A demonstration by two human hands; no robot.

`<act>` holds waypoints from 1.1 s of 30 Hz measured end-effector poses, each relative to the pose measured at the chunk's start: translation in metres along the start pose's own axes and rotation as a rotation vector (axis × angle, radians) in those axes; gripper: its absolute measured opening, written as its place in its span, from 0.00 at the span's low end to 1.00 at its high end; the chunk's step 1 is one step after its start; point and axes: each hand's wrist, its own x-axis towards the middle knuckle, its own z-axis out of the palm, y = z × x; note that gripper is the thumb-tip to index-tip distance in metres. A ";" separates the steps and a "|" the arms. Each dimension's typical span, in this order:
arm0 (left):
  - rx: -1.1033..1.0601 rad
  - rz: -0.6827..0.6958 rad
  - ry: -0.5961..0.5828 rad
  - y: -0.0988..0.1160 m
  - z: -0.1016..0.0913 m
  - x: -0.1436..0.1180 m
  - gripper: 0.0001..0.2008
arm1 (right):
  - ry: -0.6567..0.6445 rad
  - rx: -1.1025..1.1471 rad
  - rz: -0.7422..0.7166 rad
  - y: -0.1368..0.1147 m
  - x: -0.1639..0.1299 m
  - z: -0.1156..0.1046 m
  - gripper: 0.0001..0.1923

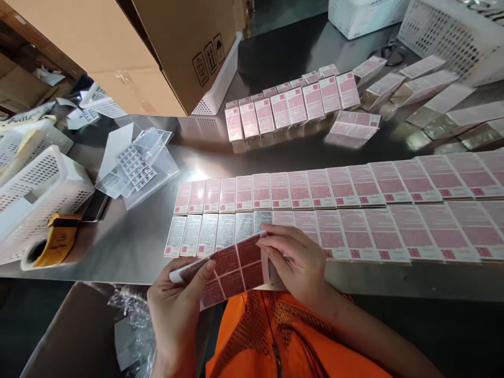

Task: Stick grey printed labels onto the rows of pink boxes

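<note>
A sheet of dark red, see-through labels [230, 269] spans the gap between my hands, its left end rolled over. My left hand [179, 286] grips that rolled end, thumb on top. At the right end, the fingers of my right hand [295, 257] pinch the sheet near its upper corner; whether a single label is lifted there I cannot tell. Just beyond lie two long rows of small pink-and-white boxes [279, 190], packed side by side. In the nearer row, several boxes at the left end [207, 234] show dark print on grey, unlike the pink ones.
Behind stands a line of upright boxes [280, 110], with loose boxes [423, 84] at right. A big carton [205, 47] occupies the back left. White baskets [59, 184], a tape dispenser [59, 241] and printed sticker sheets [137, 167] are at left. The steel table's front edge [378, 283] runs before me.
</note>
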 end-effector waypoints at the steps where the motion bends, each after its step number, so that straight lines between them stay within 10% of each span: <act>1: 0.013 0.008 0.010 0.002 0.001 -0.001 0.15 | 0.001 0.012 0.026 0.000 0.001 0.000 0.11; 11: 0.035 0.153 0.050 0.007 0.005 -0.013 0.13 | 0.039 -0.040 -0.010 0.006 -0.007 -0.007 0.13; 33: -0.035 -0.003 0.008 0.009 0.009 -0.012 0.16 | 0.057 -0.057 -0.083 0.008 -0.008 -0.004 0.18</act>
